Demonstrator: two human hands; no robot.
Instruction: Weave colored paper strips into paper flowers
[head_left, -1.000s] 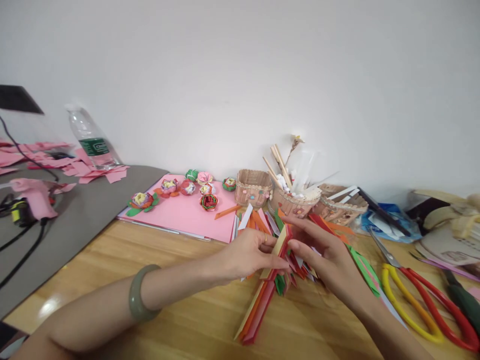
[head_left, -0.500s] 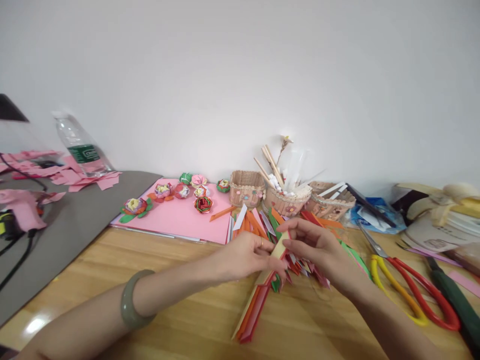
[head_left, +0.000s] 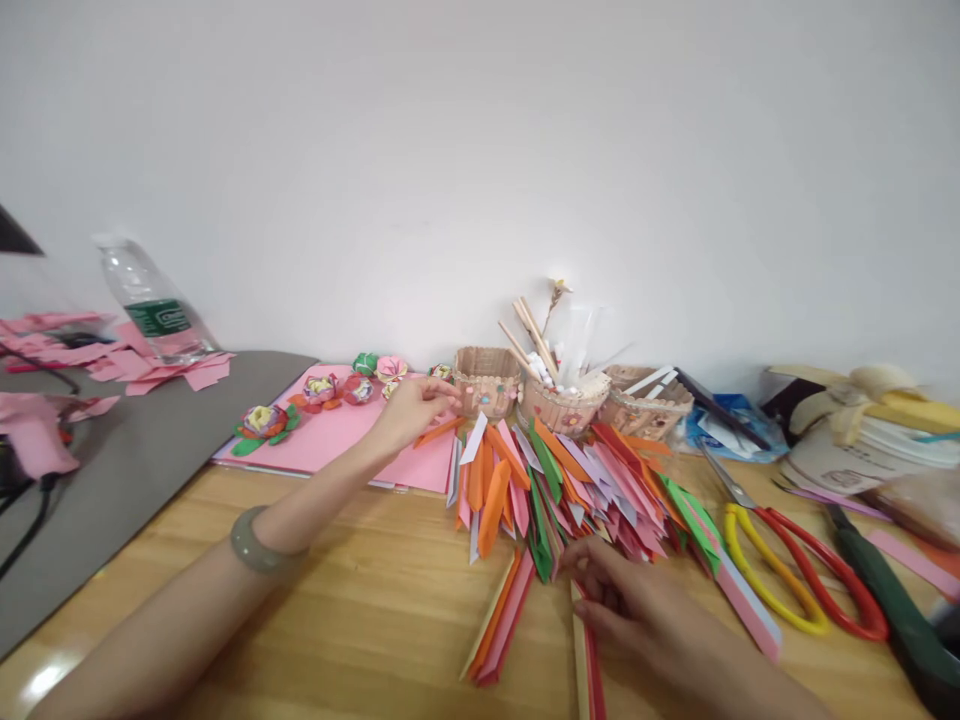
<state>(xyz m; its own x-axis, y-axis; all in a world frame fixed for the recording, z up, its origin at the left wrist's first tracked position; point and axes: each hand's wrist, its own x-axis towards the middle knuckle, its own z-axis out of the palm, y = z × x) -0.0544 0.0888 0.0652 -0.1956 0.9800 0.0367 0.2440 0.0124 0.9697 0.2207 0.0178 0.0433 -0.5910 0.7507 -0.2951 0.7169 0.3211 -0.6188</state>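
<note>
- The folded cream-and-red paper strip (head_left: 590,665) lies at the near edge of my view, pointing away across the wooden table (head_left: 360,600).
- At its far end, the right hand (head_left: 630,592) has its fingers curled, thumb against the strip; I can't tell whether they grip it.
- Just left sits a cream, orange and pink bundle (head_left: 499,625).
- Beyond spreads a colourful heap of folded strips (head_left: 600,485).
- Farther left, the left hand (head_left: 415,410) hovers above a pink sheet (head_left: 337,440), fingers loosely bent; whether they pinch anything, I can't see.
- Paper flowers (head_left: 262,422) sit on that sheet.
- Right of the heap lie scissors (head_left: 742,495); far left stands a bottle (head_left: 157,315).
</note>
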